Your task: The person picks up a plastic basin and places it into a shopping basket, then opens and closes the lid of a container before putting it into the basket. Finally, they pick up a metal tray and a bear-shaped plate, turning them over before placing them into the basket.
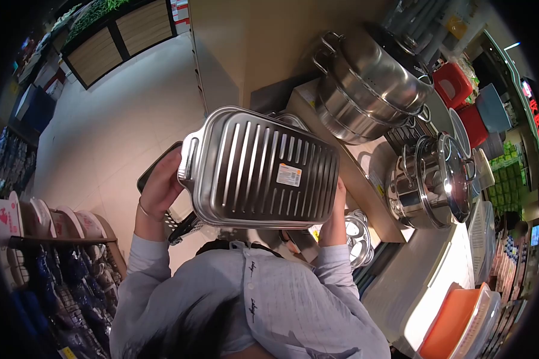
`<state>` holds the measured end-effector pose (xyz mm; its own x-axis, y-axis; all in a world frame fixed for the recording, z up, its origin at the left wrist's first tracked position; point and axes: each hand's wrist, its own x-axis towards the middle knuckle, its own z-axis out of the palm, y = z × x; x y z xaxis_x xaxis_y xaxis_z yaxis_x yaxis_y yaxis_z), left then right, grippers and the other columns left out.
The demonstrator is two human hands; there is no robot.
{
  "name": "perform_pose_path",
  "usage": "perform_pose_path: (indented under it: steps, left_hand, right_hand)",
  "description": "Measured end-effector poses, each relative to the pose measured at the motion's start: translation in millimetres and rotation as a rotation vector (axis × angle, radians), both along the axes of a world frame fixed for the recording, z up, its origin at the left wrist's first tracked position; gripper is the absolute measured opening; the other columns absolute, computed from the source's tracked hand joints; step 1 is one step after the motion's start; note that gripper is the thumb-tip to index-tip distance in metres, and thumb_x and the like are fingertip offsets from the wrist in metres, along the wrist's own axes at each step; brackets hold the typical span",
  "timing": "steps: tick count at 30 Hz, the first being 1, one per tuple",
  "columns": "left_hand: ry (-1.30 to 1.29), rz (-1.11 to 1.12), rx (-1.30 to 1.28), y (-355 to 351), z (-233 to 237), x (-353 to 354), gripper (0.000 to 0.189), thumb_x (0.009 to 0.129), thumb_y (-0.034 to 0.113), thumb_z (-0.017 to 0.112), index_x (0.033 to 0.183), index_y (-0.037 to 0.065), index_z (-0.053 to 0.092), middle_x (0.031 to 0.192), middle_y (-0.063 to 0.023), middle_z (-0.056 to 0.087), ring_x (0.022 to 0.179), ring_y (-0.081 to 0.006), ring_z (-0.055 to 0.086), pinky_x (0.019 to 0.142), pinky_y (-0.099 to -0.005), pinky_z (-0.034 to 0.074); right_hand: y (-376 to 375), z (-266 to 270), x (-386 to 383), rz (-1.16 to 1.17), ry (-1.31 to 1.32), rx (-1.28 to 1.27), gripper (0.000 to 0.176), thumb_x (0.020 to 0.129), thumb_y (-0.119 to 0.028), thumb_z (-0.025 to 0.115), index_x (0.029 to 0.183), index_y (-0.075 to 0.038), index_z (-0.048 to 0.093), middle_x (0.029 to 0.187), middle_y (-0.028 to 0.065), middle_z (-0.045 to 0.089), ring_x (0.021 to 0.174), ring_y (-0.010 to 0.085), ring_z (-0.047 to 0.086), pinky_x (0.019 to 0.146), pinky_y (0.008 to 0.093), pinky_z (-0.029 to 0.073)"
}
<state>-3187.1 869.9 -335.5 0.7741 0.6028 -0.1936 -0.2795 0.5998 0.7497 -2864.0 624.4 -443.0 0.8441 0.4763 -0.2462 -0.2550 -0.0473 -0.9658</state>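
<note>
Left hand [163, 186], right hand [338, 206] apart

Pan [260, 170] I hold: bare metal, satin sheen, raised ribs across the face, smoother rim.
Sticker [289, 175] on it: paper by the look, flat; finish too small for me to tell.
My shirt [215, 281]: thin woven cloth, matt, creased.
Steamer pot [365, 90]: polished metal, smooth, bright highlights.
Lidded pot [406, 194]: mirror-glossy metal.
Its lid [455, 178]: clear, glassy, shiny, metal-rimmed.
Orange tub [450, 323]: smooth plastic.
Floor [96, 131]: smooth tile, soft sheen.
Planter panels [142, 33]: wood-look, grained, rather matt.
</note>
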Motion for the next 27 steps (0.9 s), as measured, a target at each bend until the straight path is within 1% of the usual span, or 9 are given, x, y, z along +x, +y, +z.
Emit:
perform_pose_path:
  steps: [1, 3, 9, 16, 18, 19, 21, 23, 27]
  left_hand:
    - [0.0, 0.01, -0.006, -6, 9, 2, 0.043, 0.088, 0.027, 0.047, 0.119, -0.001, 0.04, 0.102, -0.0063, 0.056, 0.089, -0.0096, 0.056, 0.077, -0.0232, 0.047]
    - [-0.181, -0.075, -0.019, -17, 26, 8, 0.047, 0.086, 0.025, 0.05, 0.122, -0.002, 0.036, 0.103, -0.0067, 0.056, 0.09, -0.0097, 0.056, 0.076, -0.0216, 0.047]
    - [-0.171, -0.046, 0.085, -24, 41, 21, 0.052, 0.086, 0.02, 0.052, 0.126, -0.004, 0.03, 0.09, -0.0048, 0.057, 0.082, -0.0091, 0.055, 0.072, -0.0215, 0.046]
    - [-0.059, 0.189, 0.131, -15, 42, 19, 0.049, 0.088, 0.025, 0.043, 0.129, 0.003, 0.029, 0.106, -0.0073, 0.053, 0.097, -0.014, 0.052, 0.08, -0.0264, 0.044]
    - [0.035, 0.261, 0.175, -7, 25, 7, 0.047, 0.089, 0.033, 0.036, 0.125, 0.003, 0.036, 0.117, -0.0087, 0.048, 0.107, -0.0167, 0.047, 0.091, -0.0299, 0.037]
    - [0.049, 0.274, 0.165, -3, 22, -1, 0.047, 0.089, 0.033, 0.036, 0.125, 0.003, 0.036, 0.117, -0.0087, 0.048, 0.107, -0.0167, 0.047, 0.091, -0.0299, 0.037]
    - [0.027, 0.375, 0.022, 3, 13, -18, 0.045, 0.089, 0.035, 0.036, 0.119, 0.003, 0.044, 0.111, -0.0093, 0.052, 0.102, -0.0172, 0.051, 0.09, -0.0295, 0.038]
    - [0.025, 0.39, -0.086, 9, 13, -37, 0.04, 0.086, 0.04, 0.039, 0.101, 0.006, 0.053, 0.089, -0.006, 0.059, 0.086, -0.0172, 0.056, 0.082, -0.0316, 0.042]
    - [0.173, 0.515, -0.096, 7, 9, -62, 0.043, 0.086, 0.044, 0.031, 0.091, 0.007, 0.054, 0.08, -0.0073, 0.058, 0.074, -0.017, 0.055, 0.068, -0.029, 0.043]
  right_hand:
    - [2, 8, -7, 0.01, 0.0, -0.006, 0.027, 0.09, -0.022, 0.043, 0.099, 0.0, 0.056, 0.084, 0.0054, 0.06, 0.071, 0.0121, 0.057, 0.06, 0.0249, 0.047]
    - [7, 23, -20, 0.109, 0.291, 0.227, 0.023, 0.086, -0.015, 0.046, 0.099, 0.001, 0.056, 0.086, 0.006, 0.06, 0.072, 0.0121, 0.058, 0.063, 0.0228, 0.047]
    - [-5, 10, -14, 0.152, 0.282, 0.161, 0.022, 0.083, -0.011, 0.046, 0.099, 0.002, 0.055, 0.089, 0.0077, 0.06, 0.074, 0.0143, 0.058, 0.066, 0.0232, 0.048]
    - [-15, 32, -20, 0.085, 0.298, 0.094, 0.022, 0.084, -0.011, 0.045, 0.098, 0.002, 0.056, 0.089, 0.0081, 0.06, 0.074, 0.0148, 0.058, 0.066, 0.0238, 0.048]
    - [-12, 58, -26, 0.059, 0.301, 0.068, 0.029, 0.084, -0.02, 0.042, 0.101, 0.002, 0.054, 0.095, 0.0099, 0.059, 0.085, 0.0176, 0.056, 0.075, 0.0274, 0.044]
    - [-9, 74, -31, 0.049, 0.308, 0.047, 0.033, 0.084, -0.024, 0.041, 0.102, 0.002, 0.053, 0.098, 0.0107, 0.058, 0.091, 0.019, 0.054, 0.079, 0.0292, 0.042]
    - [-5, 106, -37, 0.198, 0.236, -0.03, 0.039, 0.084, -0.026, 0.035, 0.106, 0.003, 0.051, 0.105, 0.0118, 0.055, 0.099, 0.0209, 0.05, 0.088, 0.0324, 0.036]
    - [-1, 113, -37, 0.334, 0.243, 0.174, 0.042, 0.086, -0.025, 0.029, 0.109, 0.004, 0.048, 0.106, 0.0142, 0.055, 0.098, 0.0216, 0.052, 0.087, 0.0327, 0.039]
    - [36, 137, -52, 0.56, 0.084, 0.315, 0.042, 0.085, -0.022, 0.03, 0.114, 0.005, 0.044, 0.109, 0.015, 0.053, 0.101, 0.0223, 0.051, 0.093, 0.0345, 0.034]
